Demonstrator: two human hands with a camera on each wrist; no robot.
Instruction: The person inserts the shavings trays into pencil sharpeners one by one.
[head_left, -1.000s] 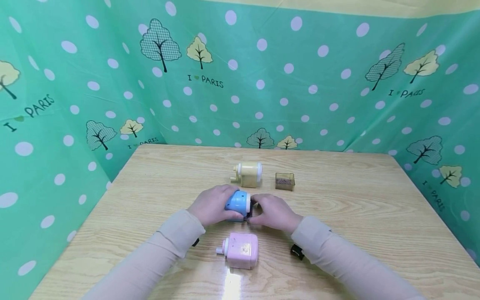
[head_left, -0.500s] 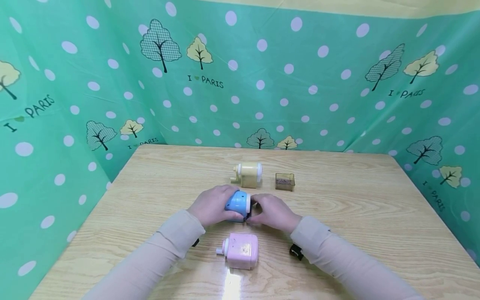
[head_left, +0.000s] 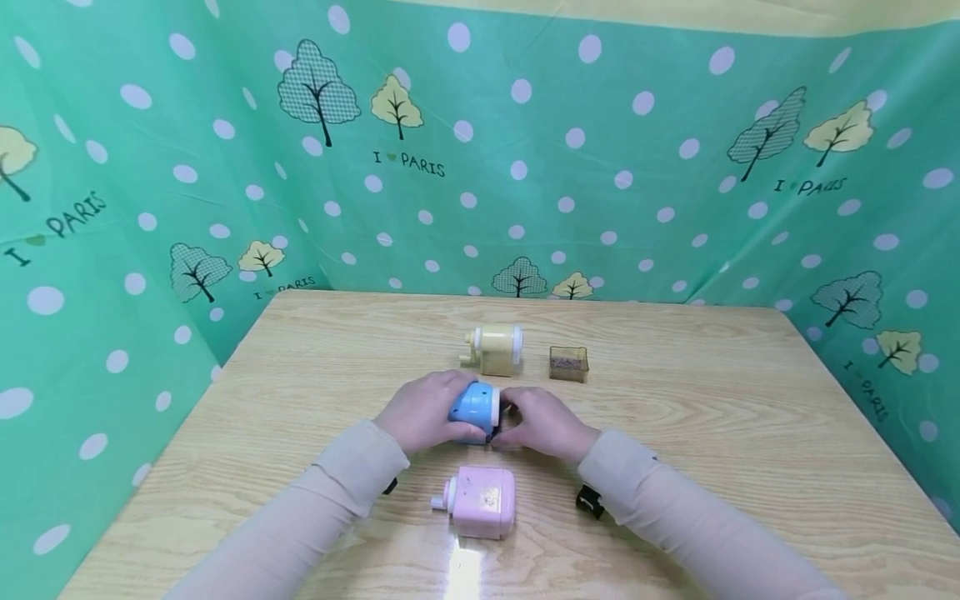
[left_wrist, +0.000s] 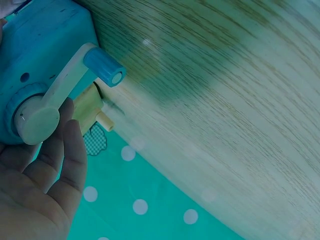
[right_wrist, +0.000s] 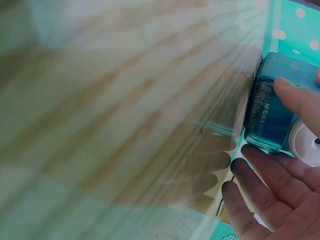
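Note:
A blue crank pencil sharpener point(head_left: 474, 405) stands at mid-table. From the left, my left hand point(head_left: 424, 410) grips its body. The left wrist view shows its white crank arm point(left_wrist: 66, 77) with a blue knob above my fingers. At the sharpener's right end, my right hand point(head_left: 549, 423) holds the clear shavings drawer point(right_wrist: 269, 114) between thumb and fingers. Dark shavings show inside the drawer, which sits in the sharpener's lower part; whether it is fully in I cannot tell.
Nearer me lies a pink pencil sharpener point(head_left: 483, 502). Behind the blue one stands a yellow sharpener point(head_left: 498, 350), with a small amber drawer point(head_left: 568, 365) of shavings to its right. Patterned green cloth point(head_left: 480, 167) hangs around the wooden table point(head_left: 712, 392).
My right hand has shifted very slightly left with the drawer, against the blue sharpener. The left hand keeps its grip, and the other things stay put.

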